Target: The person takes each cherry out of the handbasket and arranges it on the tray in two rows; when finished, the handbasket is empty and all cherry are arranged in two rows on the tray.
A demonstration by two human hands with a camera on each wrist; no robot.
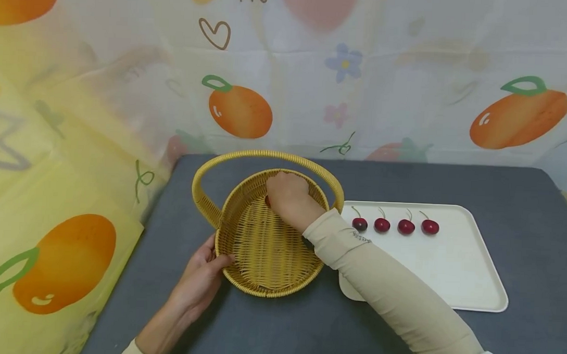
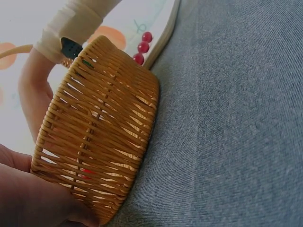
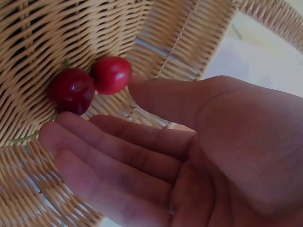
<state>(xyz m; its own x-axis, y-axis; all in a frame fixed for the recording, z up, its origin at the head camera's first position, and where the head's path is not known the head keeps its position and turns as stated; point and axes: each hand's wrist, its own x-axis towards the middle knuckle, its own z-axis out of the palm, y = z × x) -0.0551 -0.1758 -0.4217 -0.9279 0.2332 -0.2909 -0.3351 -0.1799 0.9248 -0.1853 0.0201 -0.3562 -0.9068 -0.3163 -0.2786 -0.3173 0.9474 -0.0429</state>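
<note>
The yellow wicker basket point(image 1: 269, 249) is set on the grey bench point(image 1: 297, 334), at the centre of the head view. Its lower-left rim is gripped by the left hand point(image 1: 202, 276), with the thumb hooked over the edge and the fingers clamped along the outer wall. At the upper part of the basket, the right hand point(image 1: 289, 195) is held inside, beneath the arched handle point(image 1: 267, 154). Its thumb and fingers are kept apart in the right wrist view, beside a dark cherry point(image 3: 71, 91) and a brighter cherry point(image 3: 112, 74); whether either is carried cannot be told. Four more cherries point(image 1: 406, 227) are lined up on the white tray point(image 1: 467, 280), right of centre.

For good handling, each cherry is best lifted or set down singly, since the two inside lie close together. Light pressure is advised so that the skin is not bruised. Stems should be kept free of the weave, where they might be snagged, and the rim is best held firmly throughout.
</note>
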